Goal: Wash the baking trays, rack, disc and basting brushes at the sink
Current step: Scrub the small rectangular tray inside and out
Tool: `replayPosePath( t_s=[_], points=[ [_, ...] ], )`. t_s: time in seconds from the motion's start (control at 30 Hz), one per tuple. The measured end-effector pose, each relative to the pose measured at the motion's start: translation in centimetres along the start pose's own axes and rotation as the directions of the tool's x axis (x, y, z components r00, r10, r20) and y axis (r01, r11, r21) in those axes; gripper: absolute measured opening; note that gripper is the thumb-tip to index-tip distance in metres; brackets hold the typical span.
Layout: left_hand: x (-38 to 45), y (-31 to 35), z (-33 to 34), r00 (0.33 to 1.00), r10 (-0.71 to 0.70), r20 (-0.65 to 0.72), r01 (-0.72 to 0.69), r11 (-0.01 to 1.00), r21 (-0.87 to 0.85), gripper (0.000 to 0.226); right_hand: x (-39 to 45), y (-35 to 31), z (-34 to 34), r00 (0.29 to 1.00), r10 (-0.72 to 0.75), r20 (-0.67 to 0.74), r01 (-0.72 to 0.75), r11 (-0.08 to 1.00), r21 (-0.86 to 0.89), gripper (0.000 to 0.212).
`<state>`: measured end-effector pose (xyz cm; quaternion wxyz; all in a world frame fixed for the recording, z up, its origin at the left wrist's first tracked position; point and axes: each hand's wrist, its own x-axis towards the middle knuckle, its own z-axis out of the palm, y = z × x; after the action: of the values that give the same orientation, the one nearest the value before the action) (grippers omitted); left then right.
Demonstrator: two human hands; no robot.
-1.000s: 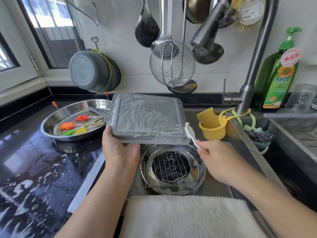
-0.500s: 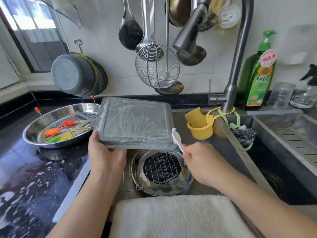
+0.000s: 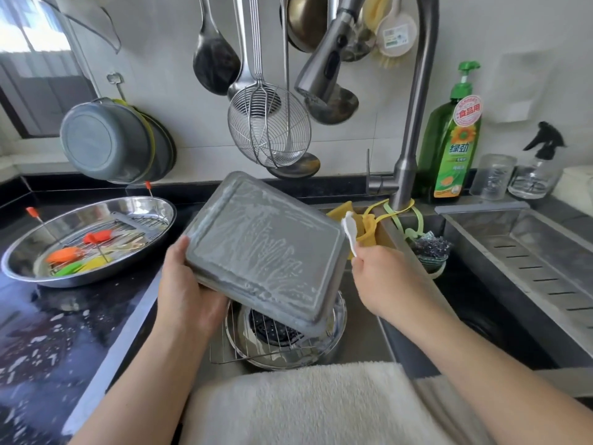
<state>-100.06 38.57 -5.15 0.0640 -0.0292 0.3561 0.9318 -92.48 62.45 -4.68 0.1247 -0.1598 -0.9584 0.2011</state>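
A grey rectangular baking tray (image 3: 266,252), upside down and streaked with soap foam, is tilted over the sink. My left hand (image 3: 186,290) grips its left edge from beneath. My right hand (image 3: 382,277) holds a white cleaning tool (image 3: 349,231) just off the tray's right edge. Below the tray a wire rack (image 3: 272,345) lies over a round metal disc (image 3: 333,332) in the sink. Orange, red, yellow and green basting brushes (image 3: 80,255) lie in a round steel pan (image 3: 144,210) on the left counter.
The faucet (image 3: 414,130) with its spray head (image 3: 324,69) rises behind the sink, under hanging ladles and a wire skimmer (image 3: 269,126). A green soap bottle (image 3: 455,139), a yellow sponge holder (image 3: 369,229), a second basin (image 3: 513,252) and a white towel (image 3: 305,403) surround the sink.
The tray has been tipped and turned, its right end dropping toward the sink. My right hand with the white tool has stayed beside its right edge. The view has shifted.
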Motion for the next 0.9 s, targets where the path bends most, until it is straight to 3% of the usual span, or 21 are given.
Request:
replayPosePath(
  t_s=[0.13,0.27,0.37,0.5,0.6,0.8,0.9],
  points=[
    [0.7,0.5,-0.6,0.993,0.080,-0.082,-0.089,0.991,-0.101,0.045,-1.3,-1.6,1.8,0.983,-0.094,0.155,0.083,0.994,0.076,0.029],
    [1.1,0.8,-1.2,0.984,0.117,-0.137,-0.140,0.975,-0.172,0.042,-2.4,-2.5,3.1,0.933,-0.160,0.323,0.170,0.985,-0.004,0.027],
    [1.0,0.7,-1.0,0.989,0.109,-0.097,-0.123,0.981,-0.152,0.045,-1.5,-2.2,1.9,0.948,-0.143,0.285,0.165,0.985,-0.057,0.028],
    [0.4,-0.2,-0.1,0.998,0.010,0.058,-0.009,1.000,-0.020,0.050,0.6,-0.5,-0.1,1.000,0.018,0.021,-0.017,0.999,-0.031,0.029],
    [0.0,-0.6,0.4,0.997,-0.016,0.073,0.013,0.999,0.042,0.049,1.0,0.2,-0.5,0.999,0.036,-0.040,-0.036,0.999,0.010,0.035],
    [0.3,-0.2,-0.2,0.998,-0.001,-0.063,0.002,1.000,0.019,0.045,0.6,-0.2,-0.2,0.991,-0.070,-0.118,0.076,0.996,0.050,0.038],
    [0.4,-0.1,-0.4,0.995,0.021,-0.098,-0.023,1.000,-0.016,0.043,-0.1,-0.6,0.1,0.978,-0.193,-0.079,0.197,0.979,0.045,0.044]
  ],
)
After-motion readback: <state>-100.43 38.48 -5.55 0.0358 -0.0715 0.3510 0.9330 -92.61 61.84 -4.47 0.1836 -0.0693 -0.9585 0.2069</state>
